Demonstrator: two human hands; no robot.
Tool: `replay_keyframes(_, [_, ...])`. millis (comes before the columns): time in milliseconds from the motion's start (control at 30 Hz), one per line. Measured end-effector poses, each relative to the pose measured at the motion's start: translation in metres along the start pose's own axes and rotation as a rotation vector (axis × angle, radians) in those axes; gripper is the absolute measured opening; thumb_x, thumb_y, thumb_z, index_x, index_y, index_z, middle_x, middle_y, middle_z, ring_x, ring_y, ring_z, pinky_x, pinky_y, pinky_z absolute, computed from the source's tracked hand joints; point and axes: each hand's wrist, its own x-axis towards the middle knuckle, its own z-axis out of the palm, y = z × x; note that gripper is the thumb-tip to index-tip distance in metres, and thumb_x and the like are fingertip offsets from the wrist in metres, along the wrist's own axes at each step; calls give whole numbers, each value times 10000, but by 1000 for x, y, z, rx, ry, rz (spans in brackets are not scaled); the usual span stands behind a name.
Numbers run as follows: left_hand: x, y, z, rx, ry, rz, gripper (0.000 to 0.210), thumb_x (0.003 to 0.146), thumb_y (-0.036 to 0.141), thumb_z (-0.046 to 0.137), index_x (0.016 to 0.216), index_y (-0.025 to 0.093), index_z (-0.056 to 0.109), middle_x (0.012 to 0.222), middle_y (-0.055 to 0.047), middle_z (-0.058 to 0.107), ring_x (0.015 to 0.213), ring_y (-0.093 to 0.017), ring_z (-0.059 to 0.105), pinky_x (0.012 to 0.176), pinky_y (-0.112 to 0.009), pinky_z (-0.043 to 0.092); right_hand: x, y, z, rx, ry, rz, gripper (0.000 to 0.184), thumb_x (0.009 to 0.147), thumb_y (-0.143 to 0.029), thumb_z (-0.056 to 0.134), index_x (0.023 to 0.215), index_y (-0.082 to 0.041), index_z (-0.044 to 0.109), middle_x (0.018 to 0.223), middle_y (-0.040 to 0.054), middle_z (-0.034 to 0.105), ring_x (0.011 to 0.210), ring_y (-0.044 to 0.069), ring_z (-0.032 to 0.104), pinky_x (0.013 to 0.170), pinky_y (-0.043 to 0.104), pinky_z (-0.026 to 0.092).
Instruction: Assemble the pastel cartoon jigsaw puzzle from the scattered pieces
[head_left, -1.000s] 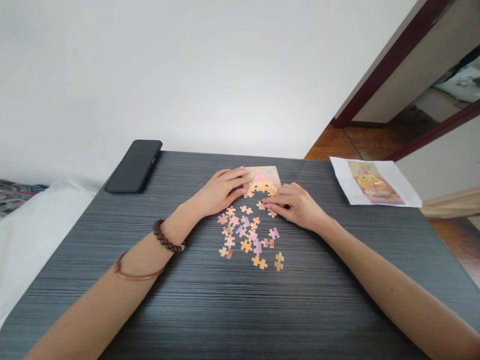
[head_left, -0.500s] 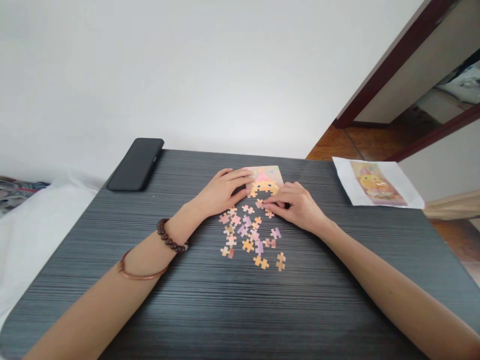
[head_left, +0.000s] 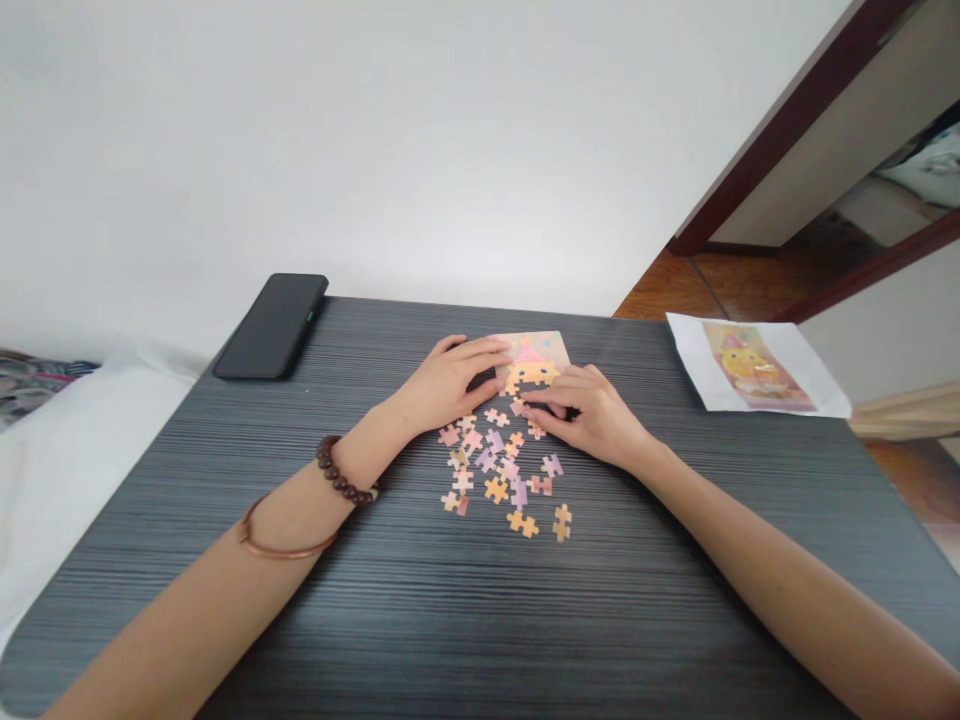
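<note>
A partly assembled jigsaw puzzle (head_left: 536,358), with a pink hat and a yellow face on it, lies flat near the back of the table. My left hand (head_left: 450,385) rests on its left side, fingers stretched out. My right hand (head_left: 592,410) is at the puzzle's lower right, thumb and fingers pinched on a small puzzle piece (head_left: 518,407) just below the lower edge. The fingertips partly cover that piece. Several loose pieces, such as an orange one (head_left: 496,489) and a purple one (head_left: 519,492), are scattered on the table between my forearms.
A dark table (head_left: 435,620) with a streaked top stands against a white wall. A black phone (head_left: 271,326) lies at its back left. On the right, a paper sheet (head_left: 825,390) with a printed yellow character lies by the table edge.
My right hand has moved slightly left with the pinched piece, nearer the puzzle's lower left. The assembled part has shifted a little to the right. My left hand stays on it.
</note>
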Motion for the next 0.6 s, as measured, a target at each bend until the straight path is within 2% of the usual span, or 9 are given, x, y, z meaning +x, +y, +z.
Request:
replay_keyframes(200, [1,2,0,-5,7,0,351,1017,328,496,1340,234,597,1472,-76,566,1379,-202,500,1180,-439,262,1,-3,2,-51,39,-17,211,944,-389,660,986,-219,778,690,4,679,684,157,568,702,319,349])
replay_keyframes(500, [3,4,5,-22,44,12,336,999,312,530,1309,218,619,1455,-78,581,1350,-214,528,1146,-412,321,0,-3,4,-95,51,-35,205,965,-362,631,959,-225,783,856,32,770,749,173,625,708,337,363])
replay_keyframes(600, [3,5,4,-23,50,10,325,999,308,529,1300,214,611,1449,-79,586,1345,-212,533,1142,-414,326,0,-2,4,-111,57,-54,206,965,-366,632,949,-232,789,826,27,763,726,166,622,704,330,362])
